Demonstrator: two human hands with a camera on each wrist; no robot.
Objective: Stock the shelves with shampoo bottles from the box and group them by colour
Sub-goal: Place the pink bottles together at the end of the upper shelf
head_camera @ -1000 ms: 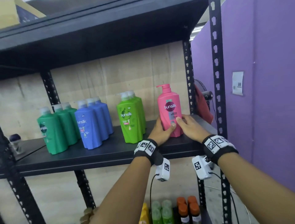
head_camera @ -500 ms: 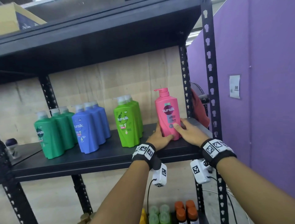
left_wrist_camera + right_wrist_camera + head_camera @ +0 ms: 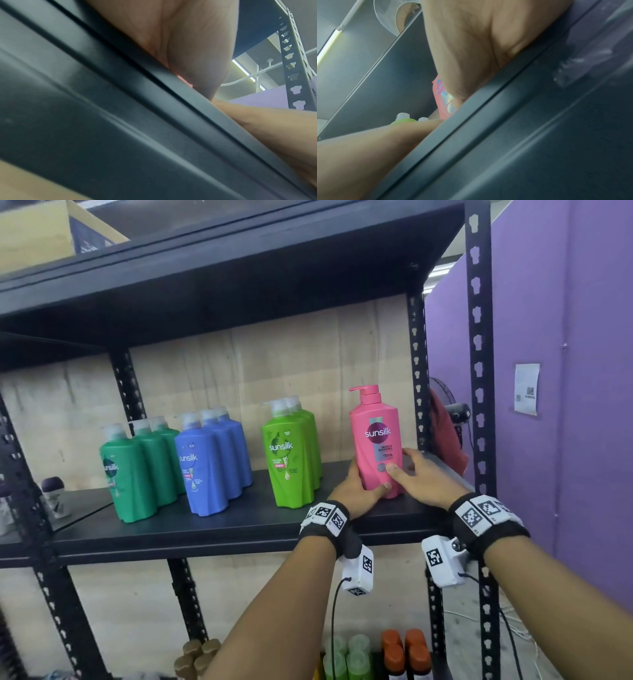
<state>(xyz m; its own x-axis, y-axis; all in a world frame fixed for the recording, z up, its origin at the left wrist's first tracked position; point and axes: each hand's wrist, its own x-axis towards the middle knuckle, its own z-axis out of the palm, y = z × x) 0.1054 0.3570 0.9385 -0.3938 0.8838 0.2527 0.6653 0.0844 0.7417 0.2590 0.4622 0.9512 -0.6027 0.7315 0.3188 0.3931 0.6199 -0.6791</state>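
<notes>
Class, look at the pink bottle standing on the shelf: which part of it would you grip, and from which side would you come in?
Grip the pink bottle low on its body, from the front, as the left hand and right hand do. It stands upright at the shelf front; its pump top is narrow, and an upright post blocks its right.

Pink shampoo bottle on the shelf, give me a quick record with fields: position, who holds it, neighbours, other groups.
item: pink shampoo bottle, upright
position: right end of the black shelf
left hand: grips its lower left side
right hand: grips its lower right side, thumb on the label
nearest neighbour: light green bottles, apart from it
other groups: blue bottles, dark green bottles
</notes>
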